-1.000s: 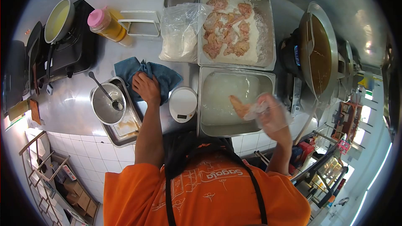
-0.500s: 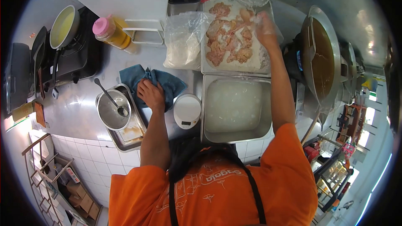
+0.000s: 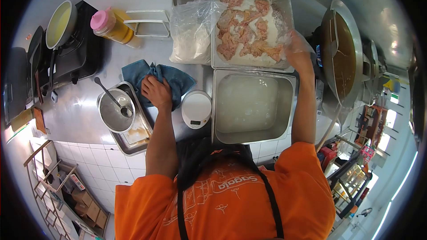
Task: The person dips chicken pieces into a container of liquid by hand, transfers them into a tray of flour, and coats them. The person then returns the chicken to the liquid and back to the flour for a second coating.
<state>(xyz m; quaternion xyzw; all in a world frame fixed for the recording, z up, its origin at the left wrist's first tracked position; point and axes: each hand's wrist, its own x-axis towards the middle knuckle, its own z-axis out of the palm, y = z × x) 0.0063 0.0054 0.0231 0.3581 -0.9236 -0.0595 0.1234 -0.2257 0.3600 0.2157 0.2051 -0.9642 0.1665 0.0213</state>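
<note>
My left hand (image 3: 156,91) rests on a crumpled blue cloth (image 3: 180,80) on the steel counter, its fingers curled into the fabric. My right hand (image 3: 299,54), in a loose clear plastic glove, is at the lower right corner of a metal tray (image 3: 253,67) of flour. Its fingers close at the end of a piece of raw chicken (image 3: 272,52); the plastic partly hides the grip. Several other floured chicken pieces (image 3: 242,31) lie in that tray. Directly below it stands a deep steel pan (image 3: 291,106) of cloudy liquid.
A white kitchen scale (image 3: 196,106) sits between cloth and pan. A steel bowl (image 3: 111,118) with a spoon stands on a small tray at left. A bag of flour (image 3: 191,40) and an oil bottle (image 3: 111,24) are behind. At right is a large wok (image 3: 342,58) of brown oil.
My right hand has moved down and slightly right, from the upper chicken pieces to the tray's lower right corner. My left hand stays on the cloth. The view has shifted slightly.
</note>
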